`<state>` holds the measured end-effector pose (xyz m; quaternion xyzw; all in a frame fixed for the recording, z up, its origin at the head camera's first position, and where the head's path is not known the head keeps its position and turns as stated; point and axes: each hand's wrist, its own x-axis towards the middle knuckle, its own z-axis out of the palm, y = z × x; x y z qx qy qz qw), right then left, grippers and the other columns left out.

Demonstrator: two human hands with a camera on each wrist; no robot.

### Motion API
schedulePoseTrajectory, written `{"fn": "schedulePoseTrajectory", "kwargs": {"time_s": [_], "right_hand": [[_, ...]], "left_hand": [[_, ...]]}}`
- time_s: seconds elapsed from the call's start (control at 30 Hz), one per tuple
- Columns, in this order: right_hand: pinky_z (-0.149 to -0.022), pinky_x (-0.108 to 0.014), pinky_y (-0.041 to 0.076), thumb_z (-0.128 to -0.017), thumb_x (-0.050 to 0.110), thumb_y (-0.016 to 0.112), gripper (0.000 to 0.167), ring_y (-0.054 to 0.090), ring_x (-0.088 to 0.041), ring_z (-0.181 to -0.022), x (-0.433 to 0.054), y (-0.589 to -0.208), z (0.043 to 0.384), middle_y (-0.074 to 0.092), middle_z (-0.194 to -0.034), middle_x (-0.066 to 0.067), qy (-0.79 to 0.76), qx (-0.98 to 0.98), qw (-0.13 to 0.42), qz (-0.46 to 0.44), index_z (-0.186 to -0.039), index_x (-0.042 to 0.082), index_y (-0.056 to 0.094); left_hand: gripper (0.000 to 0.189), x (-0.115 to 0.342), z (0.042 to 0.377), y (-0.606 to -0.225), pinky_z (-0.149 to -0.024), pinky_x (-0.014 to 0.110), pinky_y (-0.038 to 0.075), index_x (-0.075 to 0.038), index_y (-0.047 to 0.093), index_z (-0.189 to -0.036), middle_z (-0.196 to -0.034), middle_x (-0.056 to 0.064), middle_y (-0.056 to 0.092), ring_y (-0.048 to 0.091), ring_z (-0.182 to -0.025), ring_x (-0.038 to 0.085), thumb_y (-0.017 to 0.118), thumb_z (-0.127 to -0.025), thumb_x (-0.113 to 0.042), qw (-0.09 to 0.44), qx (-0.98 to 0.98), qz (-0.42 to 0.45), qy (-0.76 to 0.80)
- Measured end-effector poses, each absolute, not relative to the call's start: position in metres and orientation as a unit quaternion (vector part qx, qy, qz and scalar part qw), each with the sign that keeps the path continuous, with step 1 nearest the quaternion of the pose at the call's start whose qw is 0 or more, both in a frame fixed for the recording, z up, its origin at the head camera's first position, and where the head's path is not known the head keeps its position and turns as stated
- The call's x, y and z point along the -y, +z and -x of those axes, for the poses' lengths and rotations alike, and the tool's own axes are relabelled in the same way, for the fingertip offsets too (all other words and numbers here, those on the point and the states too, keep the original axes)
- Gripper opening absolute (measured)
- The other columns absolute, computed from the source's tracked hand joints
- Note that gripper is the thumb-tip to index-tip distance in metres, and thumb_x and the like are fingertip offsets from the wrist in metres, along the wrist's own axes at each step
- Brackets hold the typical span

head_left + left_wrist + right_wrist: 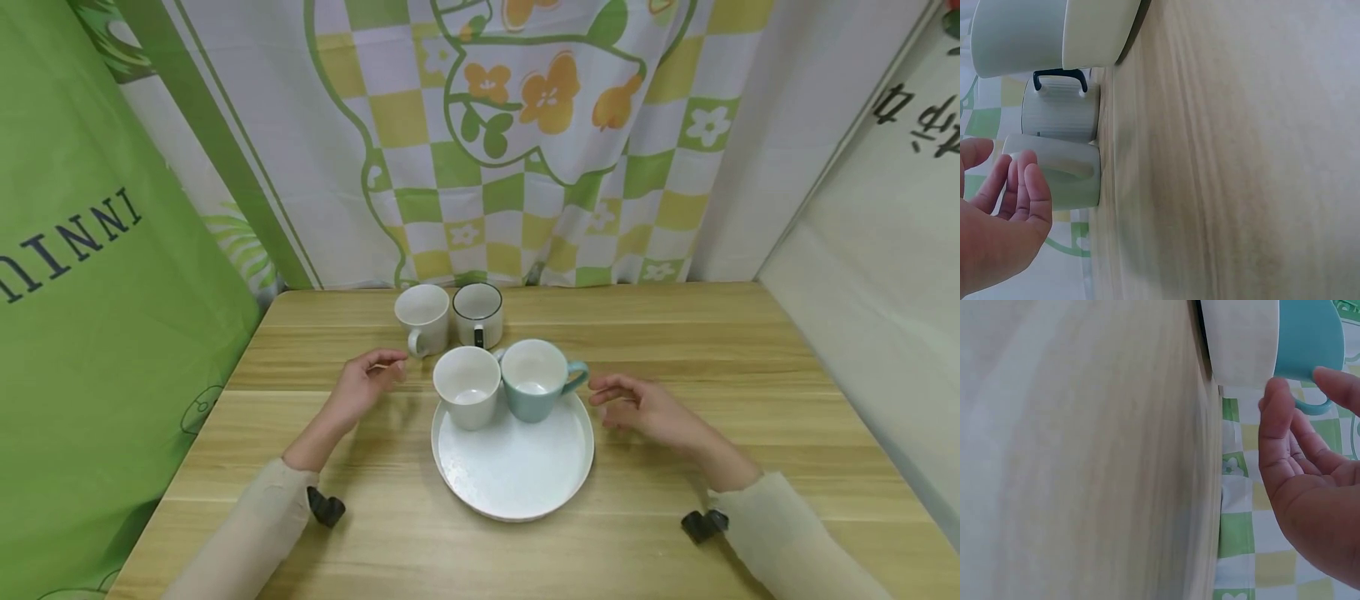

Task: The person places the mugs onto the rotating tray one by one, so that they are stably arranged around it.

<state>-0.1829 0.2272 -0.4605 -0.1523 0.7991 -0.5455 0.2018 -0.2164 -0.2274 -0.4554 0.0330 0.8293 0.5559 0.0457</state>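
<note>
On a round white tray (517, 483) stand a white mug (468, 400) and a light blue mug (532, 392), side by side toward its far edge. My right hand (648, 408) is just right of the blue mug's handle, its fingers loosely bent around nothing. In the right wrist view the thumb and fingers overlap the blue mug (1310, 340). My left hand (367, 383) hovers left of the tray, holding nothing, fingers loosely curved. Closest to it is a plain white mug (422, 312) behind the tray. Beside that mug stands a white mug with a black rim (480, 312) and black handle.
The wooden table (675, 533) runs back to a checked, flowered curtain (525, 192). Green fabric (90, 350) hangs along the left edge, and a white cloth with dark writing (885, 217) hangs on the right.
</note>
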Motion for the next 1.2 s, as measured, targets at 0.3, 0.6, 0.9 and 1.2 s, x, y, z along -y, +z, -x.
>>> {"fn": "schedulePoseTrajectory", "kwargs": {"time_s": [0.3,0.6,0.9,1.2], "right_hand": [[-0.071,-0.035,0.061,-0.096,0.014,0.066,0.051,0.069,-0.017,-0.095,-0.223,-0.463,0.178,0.061,-0.123,-0.026,-0.51,-0.81,0.209,0.201,-0.14,-0.002,0.048],[-0.078,-0.026,0.058,-0.09,0.011,0.072,0.058,0.065,-0.025,-0.103,-0.216,-0.459,0.173,0.061,-0.123,-0.024,-0.51,-0.813,0.209,0.188,-0.142,0.001,0.048],[-0.078,-0.023,0.056,-0.088,0.012,0.076,0.059,0.063,-0.03,-0.109,-0.217,-0.46,0.173,0.064,-0.122,-0.02,-0.49,-0.826,0.192,0.2,-0.14,0.004,0.051],[-0.077,-0.025,0.056,-0.086,0.017,0.079,0.059,0.064,-0.027,-0.101,-0.219,-0.46,0.173,0.063,-0.122,-0.021,-0.485,-0.829,0.202,0.194,-0.137,0.004,0.053]], "left_hand": [[0.036,0.228,0.223,-0.45,-0.092,0.047,0.057,-0.003,0.06,-0.131,-0.13,0.024,0.058,0.067,-0.101,0.023,0.057,-0.103,-0.025,0.047,-0.824,-0.014,0.565],[0.038,0.228,0.23,-0.447,-0.095,0.05,0.056,-0.003,0.058,-0.135,-0.132,0.023,0.059,0.066,-0.108,0.033,0.057,-0.103,-0.025,0.056,-0.818,-0.016,0.572],[0.041,0.225,0.237,-0.447,-0.099,0.053,0.053,-0.004,0.056,-0.137,-0.133,0.021,0.06,0.062,-0.116,0.038,0.055,-0.104,-0.027,0.076,-0.813,-0.021,0.577],[0.043,0.222,0.242,-0.45,-0.101,0.052,0.053,0.0,0.054,-0.138,-0.132,0.025,0.061,0.063,-0.117,0.039,0.054,-0.104,-0.025,0.085,-0.802,-0.016,0.591]]}}
